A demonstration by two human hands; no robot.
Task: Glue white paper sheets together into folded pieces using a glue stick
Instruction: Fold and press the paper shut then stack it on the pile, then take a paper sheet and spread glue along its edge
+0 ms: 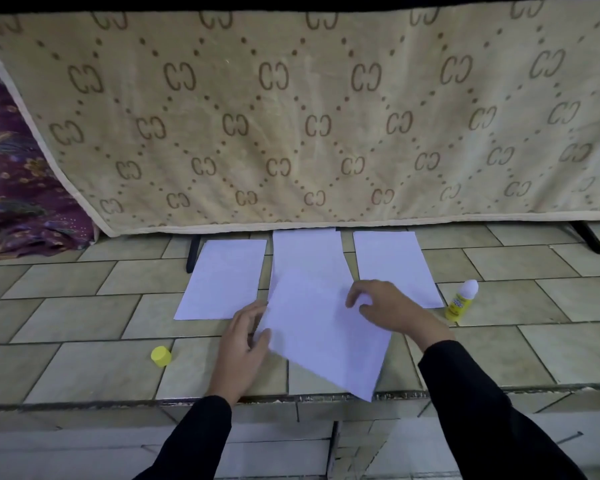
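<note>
The tilted sheet (323,334) of white paper lies at the middle of the tiled surface (84,323), turned at a slant so that its lowest corner reaches the surface's front edge, and it overlaps the near end of the middle sheet (305,254) behind it. The left hand (245,341) takes the slanted sheet by its left edge, thumb bent over the top of the paper and fingers curled along the edge; blur hides how firm the pinch is. The right hand (385,306) is arched over the sheet's right part, its fingers (355,294) spread and bent, tips down on the paper, grasping nothing. The paper looks flat and unfolded. The left sheet (222,282) and the right sheet (392,261) lie flat to either side. The glue stick (461,301), yellow with its white tip bare, stands just beside the right sheet's near corner; its yellow cap (161,356) lies well apart, left of the left hand. Both arms wear black sleeves. A beige patterned blanket (291,116) hangs behind.
</note>
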